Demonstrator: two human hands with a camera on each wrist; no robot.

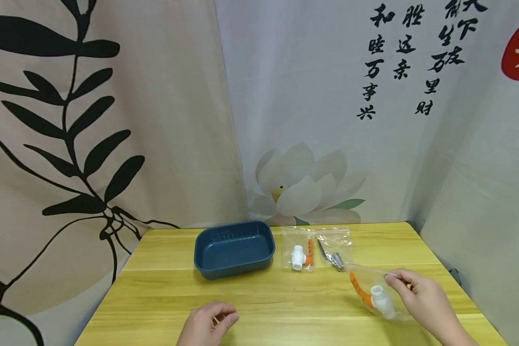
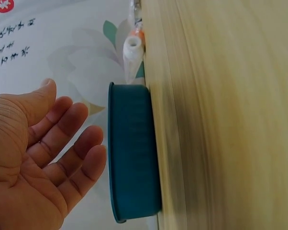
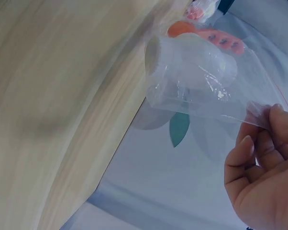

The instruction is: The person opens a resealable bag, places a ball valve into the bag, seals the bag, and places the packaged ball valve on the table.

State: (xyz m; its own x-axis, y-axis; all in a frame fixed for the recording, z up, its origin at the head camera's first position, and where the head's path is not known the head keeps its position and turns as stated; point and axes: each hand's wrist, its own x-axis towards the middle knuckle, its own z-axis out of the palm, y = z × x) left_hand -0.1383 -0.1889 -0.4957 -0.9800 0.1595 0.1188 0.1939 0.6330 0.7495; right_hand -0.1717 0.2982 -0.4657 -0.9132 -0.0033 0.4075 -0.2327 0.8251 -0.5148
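My right hand [image 1: 426, 300] pinches the edge of a clear zip bag [image 3: 249, 91] between thumb and forefinger, above the right side of the table. Inside that bag is a white plastic valve [image 1: 382, 302] with an orange lever handle [image 1: 360, 290]; the right wrist view shows the valve [image 3: 192, 62] through the film. My left hand [image 1: 208, 323] is at the table's front, with fingers loosely curled and nothing in them. In the left wrist view the left hand [image 2: 48, 153] is apart from the blue tray [image 2: 134, 153].
At the table's back stands a dark blue tray [image 1: 235, 266]. To its right lie a bag with another white valve [image 1: 298, 258] and orange handle, and a bag with dark and grey metal parts [image 1: 335, 259]. Printed curtains [image 1: 177, 120] hang behind the wooden table [image 1: 164, 288].
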